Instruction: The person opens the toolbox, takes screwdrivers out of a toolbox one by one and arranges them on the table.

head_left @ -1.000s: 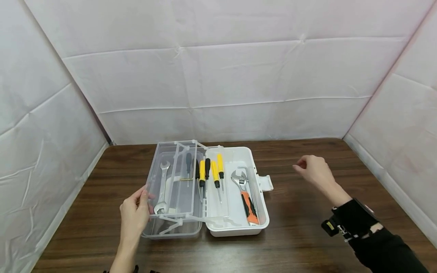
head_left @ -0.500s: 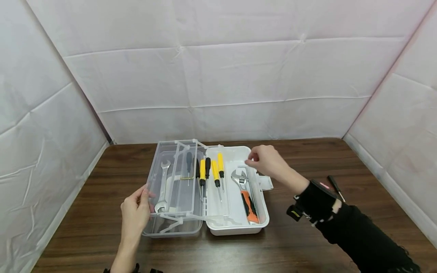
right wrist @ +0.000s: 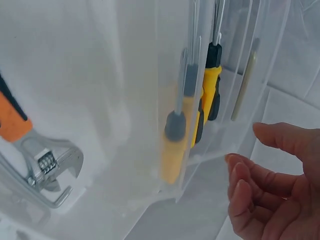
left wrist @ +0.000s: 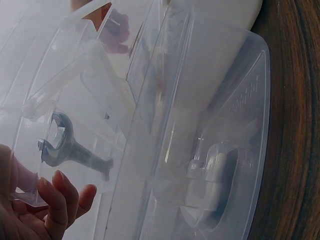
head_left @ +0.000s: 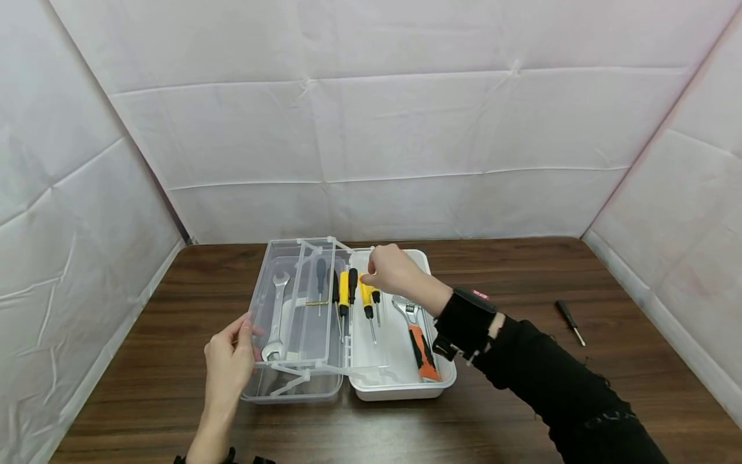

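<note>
My left hand (head_left: 228, 354) pinches the left edge of a clear plastic tray (head_left: 315, 335) in the opened toolbox. An open-end wrench (head_left: 277, 316) lies in that tray. My right hand (head_left: 397, 270) is over the tray's right part, close to the yellow-handled screwdrivers (head_left: 366, 293). In the right wrist view its thumb and fingertips (right wrist: 234, 159) stand apart with nothing between them, beside the tray. The white toolbox base (head_left: 400, 392) holds an orange-handled adjustable wrench (head_left: 423, 354) and a hex key (right wrist: 60, 200).
A black-handled screwdriver (head_left: 570, 321) lies on the wooden table (head_left: 510, 412) at the right. The toolbox's clear lid (left wrist: 260, 125) lies folded out to the left under the raised tray. White sheets (head_left: 406, 129) wall the back and sides.
My right hand has moved left from above the right side of the table to over the toolbox, uncovering the black screwdriver on the table. My left hand has stayed on the tray.
</note>
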Available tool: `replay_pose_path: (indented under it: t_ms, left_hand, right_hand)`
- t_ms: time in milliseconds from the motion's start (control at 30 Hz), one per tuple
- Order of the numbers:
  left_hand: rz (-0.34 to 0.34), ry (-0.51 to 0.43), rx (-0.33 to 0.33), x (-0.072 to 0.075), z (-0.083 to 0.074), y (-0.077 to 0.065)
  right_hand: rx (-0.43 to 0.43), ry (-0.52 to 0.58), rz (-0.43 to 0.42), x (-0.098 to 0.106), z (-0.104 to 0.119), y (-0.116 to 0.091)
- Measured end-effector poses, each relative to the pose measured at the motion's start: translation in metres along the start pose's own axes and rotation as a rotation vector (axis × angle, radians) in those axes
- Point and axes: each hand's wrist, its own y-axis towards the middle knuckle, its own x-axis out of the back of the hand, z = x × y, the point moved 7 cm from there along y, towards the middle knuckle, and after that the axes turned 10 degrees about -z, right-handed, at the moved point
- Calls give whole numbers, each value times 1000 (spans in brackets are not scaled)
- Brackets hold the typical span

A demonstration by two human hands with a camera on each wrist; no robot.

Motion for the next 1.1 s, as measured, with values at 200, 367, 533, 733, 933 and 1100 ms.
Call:
replay_pose_path:
  t_ms: [200,367,533,733,933,1100]
  left_hand:
    - [12,-8,-7,-2,-2,-1]
    - [11,-10,-2,-2,-1,-1]
    - [12,-11,-5,-3,-2,-2]
    - [12,-16,-5,-2,-2,-2]
    - [5,0,8,-3,0,-2]
    - [16,-5,2,-4,-1,-3]
  right_hand:
    - [-22,-83,80,-16,7,5]
    - [-42,-115,97,-23,6,6]
    - [-64,-131,91,-29,3,10]
    - [-95,-147,89,-37,1,14]
    - [-104,-179,84,-40,0,15]
    - [-125,-105,84,-39,-4,13]
